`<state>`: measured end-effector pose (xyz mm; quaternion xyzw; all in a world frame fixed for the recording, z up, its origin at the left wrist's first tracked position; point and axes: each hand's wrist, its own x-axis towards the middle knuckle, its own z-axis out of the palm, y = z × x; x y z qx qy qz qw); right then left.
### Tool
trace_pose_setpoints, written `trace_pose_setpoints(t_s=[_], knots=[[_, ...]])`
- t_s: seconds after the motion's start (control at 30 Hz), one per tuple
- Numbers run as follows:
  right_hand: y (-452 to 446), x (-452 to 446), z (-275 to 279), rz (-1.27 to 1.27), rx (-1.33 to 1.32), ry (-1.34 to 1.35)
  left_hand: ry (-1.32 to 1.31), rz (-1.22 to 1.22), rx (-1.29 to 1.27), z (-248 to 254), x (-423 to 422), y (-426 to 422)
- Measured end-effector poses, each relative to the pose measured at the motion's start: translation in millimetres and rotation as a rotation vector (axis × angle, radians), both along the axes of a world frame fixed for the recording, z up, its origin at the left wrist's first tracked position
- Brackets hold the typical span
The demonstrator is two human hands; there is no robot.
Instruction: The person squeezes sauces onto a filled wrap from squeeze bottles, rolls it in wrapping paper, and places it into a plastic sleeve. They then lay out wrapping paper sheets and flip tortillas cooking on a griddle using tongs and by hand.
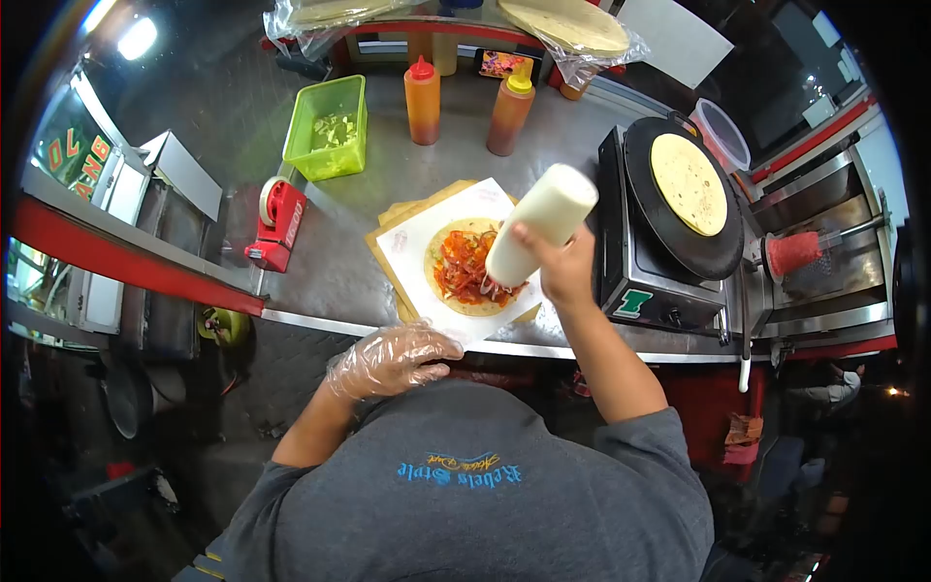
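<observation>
My right hand (pixel 566 268) is wrapped round a white squeeze bottle (pixel 551 209), tilted with its lower end over the food. Below it a round tortilla (pixel 454 234) carries a heap of red and orange shredded filling (pixel 464 264), with white sauce streaks near the bottle. The tortilla lies on white paper (pixel 400 254), over brown paper (pixel 384 282). My left hand (pixel 393 361), in a clear plastic glove, is at the counter's front edge by the paper's near corner. Its fingers are loosely bent and apart; I cannot tell whether they touch the paper.
On the right, a flatbread (pixel 689 184) lies on a black round griddle (pixel 669 238). Two sauce bottles, red-capped (pixel 422 102) and yellow-capped (pixel 509 116), stand behind the paper. Left are a green tub (pixel 339 160) and a red tape dispenser (pixel 278 228). Bagged tortillas (pixel 567 24) sit on the shelf.
</observation>
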<state>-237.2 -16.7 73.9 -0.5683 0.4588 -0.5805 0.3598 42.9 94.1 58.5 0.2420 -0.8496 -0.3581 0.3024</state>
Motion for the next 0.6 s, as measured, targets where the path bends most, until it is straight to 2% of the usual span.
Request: trace_pose_setpoints(t_s=[0.03,0.13,0.23,0.27,0.37,0.43,0.5,0.53,0.57,0.6], knots=[[0,8,2,-0.011,-0.05,0.0,-0.002,0.003,0.018,-2,3,-4],[-45,-12,13,-0.078,0.062,-0.397,-0.027,0.051,0.074,-13,7,5],[-27,8,1,-0.034,0.033,-0.095,-0.002,0.044,0.093,-10,9,6],[-10,22,-1,-0.023,-0.013,0.109,-0.012,0.052,0.088,-7,12,3],[-29,23,5,-0.019,0.09,-0.19,-0.02,0.091,0.109,-4,14,9],[-56,19,7,-0.099,0.043,-0.406,-0.02,0.115,0.084,-12,14,10],[-33,34,-1,-0.024,0.109,-0.165,-0.017,0.106,0.078,-7,13,9],[-25,42,-21,0.012,0.035,0.007,-0.003,0.097,0.067,-5,14,9],[-22,46,-27,0.044,-0.157,0.176,0.013,0.09,0.055,-4,14,9],[-30,47,-23,0.03,0.001,-0.003,0.033,0.087,0.05,-6,14,10]])
